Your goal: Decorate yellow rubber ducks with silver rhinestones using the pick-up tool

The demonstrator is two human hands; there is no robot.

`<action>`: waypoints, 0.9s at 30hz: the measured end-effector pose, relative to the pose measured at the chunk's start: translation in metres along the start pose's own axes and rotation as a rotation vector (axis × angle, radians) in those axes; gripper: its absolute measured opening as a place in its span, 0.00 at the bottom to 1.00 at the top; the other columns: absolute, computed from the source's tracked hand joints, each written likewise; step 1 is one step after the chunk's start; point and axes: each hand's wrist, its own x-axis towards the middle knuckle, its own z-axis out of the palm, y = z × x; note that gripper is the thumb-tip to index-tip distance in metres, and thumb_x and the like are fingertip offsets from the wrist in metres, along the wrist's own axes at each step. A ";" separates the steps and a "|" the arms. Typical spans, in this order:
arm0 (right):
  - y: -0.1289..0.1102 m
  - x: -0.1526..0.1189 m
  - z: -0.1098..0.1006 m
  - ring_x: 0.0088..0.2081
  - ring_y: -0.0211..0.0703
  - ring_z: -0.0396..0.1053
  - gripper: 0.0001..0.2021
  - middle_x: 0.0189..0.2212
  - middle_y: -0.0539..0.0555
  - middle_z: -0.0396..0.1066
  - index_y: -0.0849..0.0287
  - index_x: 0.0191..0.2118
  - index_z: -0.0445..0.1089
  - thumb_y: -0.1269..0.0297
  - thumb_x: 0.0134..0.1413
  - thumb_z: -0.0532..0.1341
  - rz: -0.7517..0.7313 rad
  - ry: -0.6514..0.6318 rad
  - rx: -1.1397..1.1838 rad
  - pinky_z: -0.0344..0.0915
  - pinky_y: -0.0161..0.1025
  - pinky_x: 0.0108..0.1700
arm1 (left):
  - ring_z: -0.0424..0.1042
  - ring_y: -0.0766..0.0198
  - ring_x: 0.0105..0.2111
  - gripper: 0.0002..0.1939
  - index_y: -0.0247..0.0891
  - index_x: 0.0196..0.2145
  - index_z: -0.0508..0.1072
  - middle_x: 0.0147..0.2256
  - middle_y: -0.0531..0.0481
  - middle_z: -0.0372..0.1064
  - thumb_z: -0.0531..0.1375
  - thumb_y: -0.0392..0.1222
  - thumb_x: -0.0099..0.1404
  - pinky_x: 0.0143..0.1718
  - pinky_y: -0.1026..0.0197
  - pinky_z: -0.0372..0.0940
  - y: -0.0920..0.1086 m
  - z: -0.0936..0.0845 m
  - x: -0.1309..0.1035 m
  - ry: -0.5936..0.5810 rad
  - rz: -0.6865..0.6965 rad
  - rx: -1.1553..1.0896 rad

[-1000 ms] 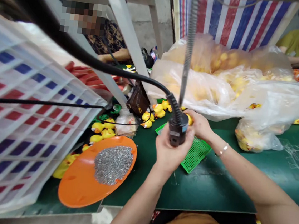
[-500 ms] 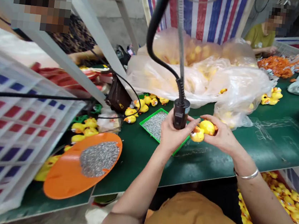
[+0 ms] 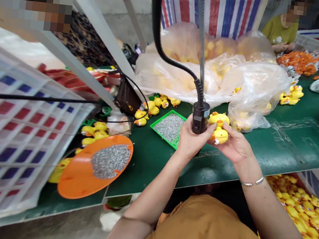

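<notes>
A black electric screwdriver (image 3: 200,116) hangs upright from a cable and spring, and my left hand (image 3: 191,140) is wrapped round its body. The thumb of that hand reaches over to a yellow toy duck (image 3: 219,135). My right hand (image 3: 235,145), with a silver bangle at its wrist, grips the duck from the right. More yellow duck parts (image 3: 219,118) show just above, at the fingers; whether they belong to the same toy I cannot tell. Left of the hands lies a green tray (image 3: 178,140) of small silver screws.
An orange dish (image 3: 77,179) of screws lies at the left, near a striped crate (image 3: 10,137). Plastic bags (image 3: 178,75) of ducks fill the table's back. A box of ducks (image 3: 301,212) stands at lower right. Two people are across the table, beyond metal posts (image 3: 101,24).
The screwdriver and my left hand have shifted right relative to the green tray. The duck has turned between my fingers, and more yellow parts show above it. The view has shifted slightly.
</notes>
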 end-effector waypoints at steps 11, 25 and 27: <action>0.043 -0.002 -0.042 0.33 0.43 0.74 0.15 0.27 0.51 0.74 0.58 0.36 0.73 0.76 0.37 0.66 0.246 0.139 0.160 0.75 0.40 0.37 | 0.70 0.68 0.15 0.13 0.37 0.30 0.72 0.17 0.58 0.68 0.71 0.43 0.51 0.20 0.65 0.68 -0.016 -0.046 0.020 0.336 0.096 -0.054; 0.074 0.005 -0.040 0.27 0.40 0.76 0.09 0.25 0.53 0.75 0.61 0.33 0.72 0.78 0.46 0.69 0.401 0.288 0.196 0.70 0.30 0.23 | 0.70 0.68 0.16 0.15 0.38 0.31 0.71 0.19 0.59 0.68 0.70 0.47 0.53 0.22 0.63 0.69 -0.041 -0.052 0.020 0.373 0.107 0.002; 0.077 0.005 -0.041 0.27 0.40 0.76 0.09 0.24 0.52 0.74 0.60 0.33 0.72 0.78 0.46 0.69 0.409 0.286 0.215 0.70 0.29 0.23 | 0.70 0.69 0.17 0.15 0.38 0.32 0.71 0.20 0.59 0.68 0.70 0.47 0.53 0.23 0.63 0.69 -0.042 -0.052 0.019 0.371 0.106 0.015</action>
